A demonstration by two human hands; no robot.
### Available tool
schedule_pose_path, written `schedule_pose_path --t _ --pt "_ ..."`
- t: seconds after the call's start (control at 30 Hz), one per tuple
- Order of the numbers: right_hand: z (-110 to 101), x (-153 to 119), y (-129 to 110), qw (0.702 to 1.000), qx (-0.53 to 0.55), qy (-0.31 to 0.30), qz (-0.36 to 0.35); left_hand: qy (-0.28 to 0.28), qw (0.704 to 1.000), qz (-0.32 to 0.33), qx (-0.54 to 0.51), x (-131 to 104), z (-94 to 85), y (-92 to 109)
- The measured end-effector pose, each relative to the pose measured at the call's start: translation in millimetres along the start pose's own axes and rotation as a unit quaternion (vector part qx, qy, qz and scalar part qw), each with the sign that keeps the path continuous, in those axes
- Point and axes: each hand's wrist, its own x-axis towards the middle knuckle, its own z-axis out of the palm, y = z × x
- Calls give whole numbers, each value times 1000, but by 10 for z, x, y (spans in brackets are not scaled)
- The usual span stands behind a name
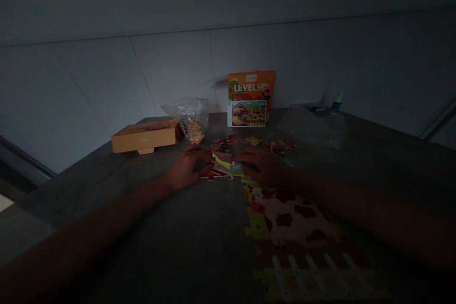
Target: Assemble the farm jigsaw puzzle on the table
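yellow-green puzzle pieces (223,161) lie on the grey worktop (181,247) between the left hand (187,167) and right hand (263,166); whether either grip is clamped, i cannot tell. the right forearm (356,204), crossing above the joined cow section (292,213), could drag it askew if lowered.

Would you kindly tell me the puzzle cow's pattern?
The cow has dark reddish-brown patches on a paler body; head view.

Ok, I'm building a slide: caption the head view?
Bare left hand and right hand at colourful flat jigsaw pieces, beyond an assembled brown-spotted cow section, on a grey table.
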Motion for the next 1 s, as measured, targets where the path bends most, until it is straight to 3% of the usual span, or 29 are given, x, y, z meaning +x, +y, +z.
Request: schedule_pose_path --t 0.13,0.3,0.4,0.53,0.67,0.83,0.93,1.0 --pt "-14 4 -7 1000 17 13 -21 -11 1000 18 8 1 -23 11" --pt "-41 10 -51 997 24 28 -70 -88 986 139 13 21 -88 103" --pt "-46 14 -68 996 -2 62 -64 -54 991 115 31 19 -126 86" --pt "-34 20 -33 990 -52 124 46 30 991 -53 121 -27 -126 -168" --pt "-35 31 13 975 -62 105 184 -11 974 -139 178 -61 -63 -439" --pt "-55 51 1 963 -80 85 242 -49 981 -106 153 -33 -36 -367" --pt "-67 62 -14 947 -108 58 297 -64 991 -40 108 -22 -55 -232" --pt "-77 66 -16 936 -126 38 326 -104 991 9 86 -26 -61 -189"
